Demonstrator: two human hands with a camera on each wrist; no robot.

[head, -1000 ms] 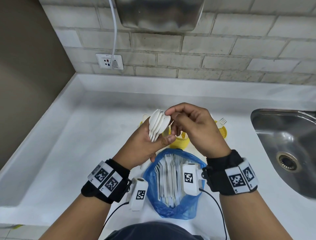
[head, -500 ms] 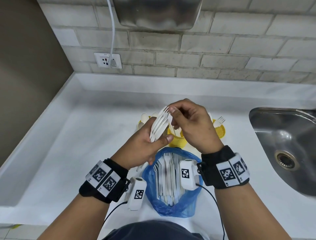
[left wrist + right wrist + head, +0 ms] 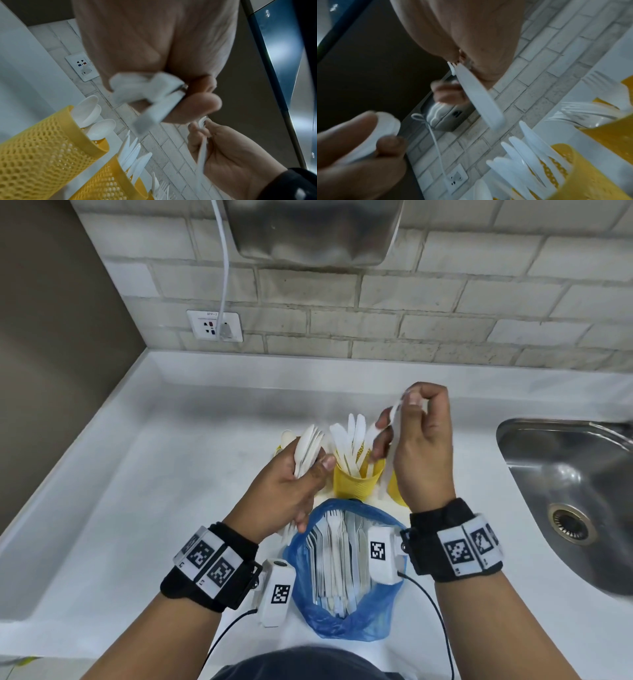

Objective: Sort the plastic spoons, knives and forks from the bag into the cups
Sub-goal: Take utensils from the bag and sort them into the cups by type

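**Head view: sorting white plastic cutlery at a white table**

Head view shows the left hand with its fingers curled round a stacked bundle of white plastic spoons, bowls pointing away from the person, held just left of the cups. The right hand is raised above the cups; its thumb and fingers pinch the head end of a single white plastic piece of cutlery, whose handle hangs down towards the table. Its type cannot be told for certain; the right wrist view shows small prongs at the pinched end.

Three yellow perforated plastic cups stand in a row beyond the bag. The middle cup holds white plastic knives, blades up. The left cup holds spoons, and the right cup holds forks.

A blue plastic bag lies open on the table nearest the person, between the wrists, with more white cutlery inside. A steel sink lies to the right.
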